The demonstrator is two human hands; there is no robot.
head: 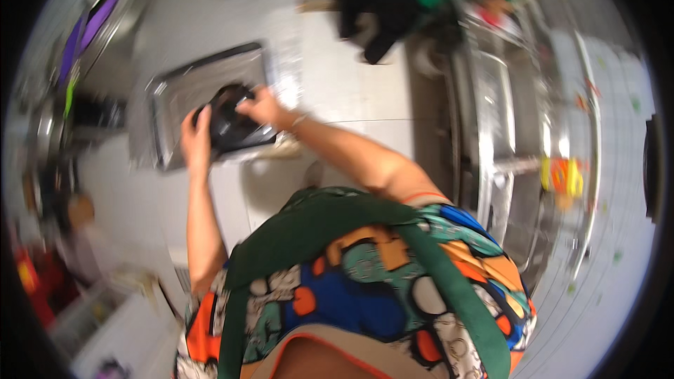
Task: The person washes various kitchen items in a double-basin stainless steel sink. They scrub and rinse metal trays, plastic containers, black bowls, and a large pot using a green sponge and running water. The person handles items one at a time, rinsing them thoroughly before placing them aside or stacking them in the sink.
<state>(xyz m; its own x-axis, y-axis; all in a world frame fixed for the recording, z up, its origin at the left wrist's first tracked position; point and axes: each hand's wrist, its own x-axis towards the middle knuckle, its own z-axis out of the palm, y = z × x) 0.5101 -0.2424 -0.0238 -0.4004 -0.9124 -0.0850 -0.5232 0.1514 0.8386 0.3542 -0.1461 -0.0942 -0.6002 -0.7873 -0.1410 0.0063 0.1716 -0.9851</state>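
Both hands are on a dark, shiny object (231, 121), blurred and perhaps a black bowl or pan, above the lower part of a large rectangular metal tray (179, 89) with a dark rim. My left hand (197, 134) grips its left side, thumb up. On its upper right side lies my right hand (260, 107), thumb and fingers against the edge; a thin bracelet circles the wrist. Motion blur hides what is inside the dark object. I wear a dark green apron (321, 231) over a colourful patterned shirt.
To the right runs a stainless steel sink counter (495, 116) with a yellow and red packet (561, 176) behind it. A person in green and black (389, 0) is at the top right. Shelving with purple items (100, 18) stands left; a pale container (89, 316) is lower left.
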